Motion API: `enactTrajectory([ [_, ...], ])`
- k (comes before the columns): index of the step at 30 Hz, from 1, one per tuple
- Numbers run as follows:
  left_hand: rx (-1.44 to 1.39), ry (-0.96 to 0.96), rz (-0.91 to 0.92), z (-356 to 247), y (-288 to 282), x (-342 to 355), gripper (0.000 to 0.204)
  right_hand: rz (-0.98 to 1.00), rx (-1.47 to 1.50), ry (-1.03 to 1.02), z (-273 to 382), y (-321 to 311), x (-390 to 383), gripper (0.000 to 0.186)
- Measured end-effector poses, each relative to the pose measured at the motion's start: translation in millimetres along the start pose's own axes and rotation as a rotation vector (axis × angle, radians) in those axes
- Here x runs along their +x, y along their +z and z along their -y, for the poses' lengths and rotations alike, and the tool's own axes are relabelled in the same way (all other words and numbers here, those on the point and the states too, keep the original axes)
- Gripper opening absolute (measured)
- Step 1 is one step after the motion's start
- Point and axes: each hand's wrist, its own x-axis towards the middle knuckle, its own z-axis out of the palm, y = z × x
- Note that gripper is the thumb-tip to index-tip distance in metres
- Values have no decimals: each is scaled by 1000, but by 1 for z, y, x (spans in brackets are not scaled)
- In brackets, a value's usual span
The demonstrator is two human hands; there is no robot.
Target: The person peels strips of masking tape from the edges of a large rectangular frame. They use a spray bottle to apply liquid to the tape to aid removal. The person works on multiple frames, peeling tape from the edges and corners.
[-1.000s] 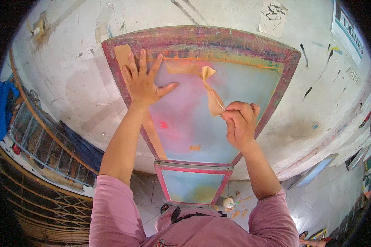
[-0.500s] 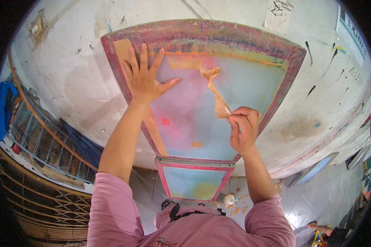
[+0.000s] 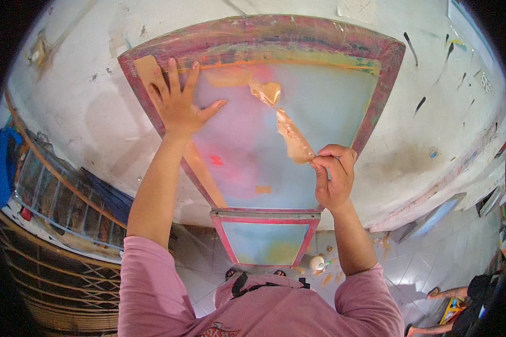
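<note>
A large screen-printing frame (image 3: 391,92) with a stained red-purple rim and pale mesh (image 3: 331,101) leans before me. My left hand (image 3: 180,108) lies flat with fingers spread at its upper left, over a brown tape strip (image 3: 203,175) along that side. Between thumb and fingers, my right hand (image 3: 336,178) pinches the lower end of a loose, twisted strip of brown tape (image 3: 292,137). It narrows to a twist, then widens into a crumpled piece (image 3: 267,92) near the upper mesh. More tape (image 3: 226,77) sticks along the top edge of the mesh.
A smaller screen frame (image 3: 264,242) stands below the large one. On the tiled floor are a round white container (image 3: 317,263) and tape scraps (image 3: 327,279). Another person's limb (image 3: 452,293) shows at lower right. A metal lattice (image 3: 56,275) lies at lower left, beneath a paint-marked white wall (image 3: 433,140).
The view has shifted, so the frame sits farther left and higher. Relative to it, my right hand has drawn the tape rightward, and the strip shows a broader face. More of the other person shows.
</note>
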Motion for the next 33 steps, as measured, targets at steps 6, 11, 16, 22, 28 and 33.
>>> enactTrajectory([
  [6, 19, 30, -10, 0, 1, 0, 90, -17, 117, 121, -1, -10, -13, 9],
  [11, 24, 44, -13, 4, 0, 1, 88, 3, 232, 263, -15, -19, -27, 17],
  [16, -62, 25, -1, -8, -11, 3, 83, -135, 493, 529, -4, 0, 5, 39],
  [22, -250, 168, -128, -21, -21, 37, 63, -147, 328, 307, 6, 46, 52, 43],
  [28, 4, 332, -4, -50, -37, 104, 61, -217, -63, 317, 24, 87, 81, 39],
  [33, -94, 356, 97, -43, -18, 107, 66, -256, -220, 308, 25, 116, 71, 41],
])
